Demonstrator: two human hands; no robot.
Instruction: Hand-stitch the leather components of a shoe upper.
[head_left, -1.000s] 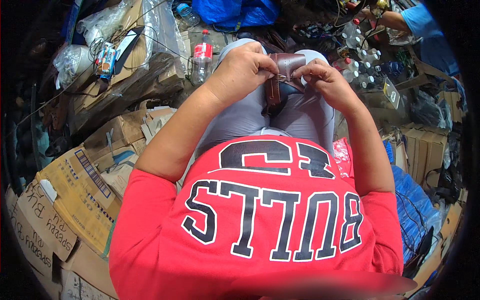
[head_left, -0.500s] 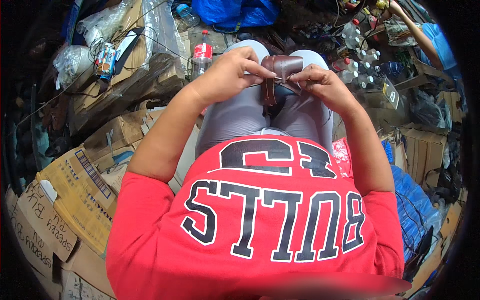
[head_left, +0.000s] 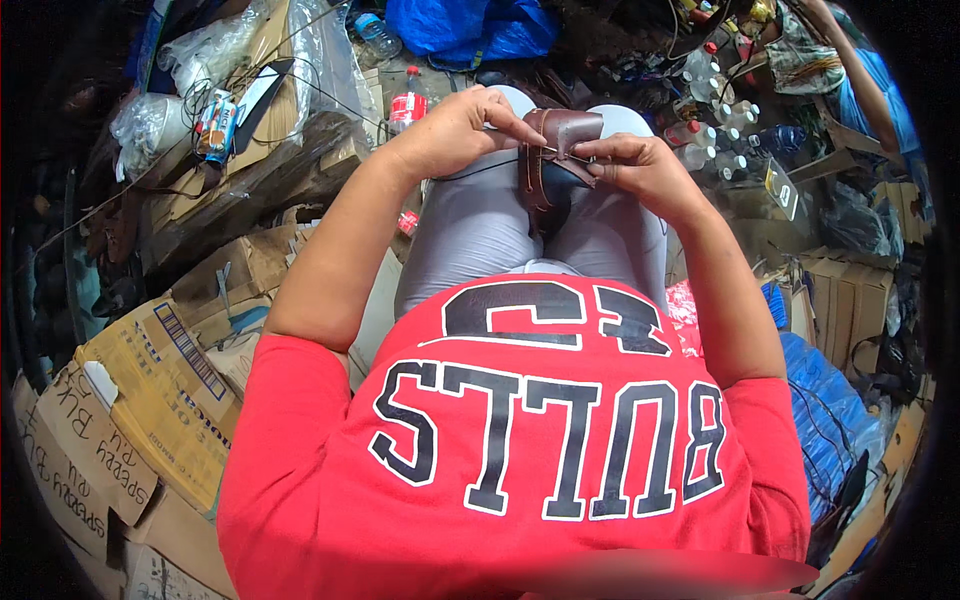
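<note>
A brown leather piece (head_left: 575,127), which looks like a shoe upper with lacing along its side, rests between my knees over the grey trousers (head_left: 465,215). From the left, my left hand (head_left: 468,128) reaches it, index finger stretched to the leather and fingertips pinched at a thin, pale, needle-like piece. A dark thread (head_left: 475,172) trails leftward from below those fingers. On the other side, my right hand (head_left: 640,168) is closed, thumb and fingers pinching at the leather's right edge. The fingers partly hide what lies between the two hands.
Left of my knees stands a bottle with a red label (head_left: 407,107). Several plastic bottles (head_left: 700,150) cluster at right. Cardboard (head_left: 150,390) lies at lower left, blue plastic sheeting (head_left: 830,400) at right. Another person's arm (head_left: 865,85) shows at upper right.
My left hand has shifted slightly, its index finger now straighter against the leather. The dark thread shows left of it. The other person's arm has moved a little to the right.
</note>
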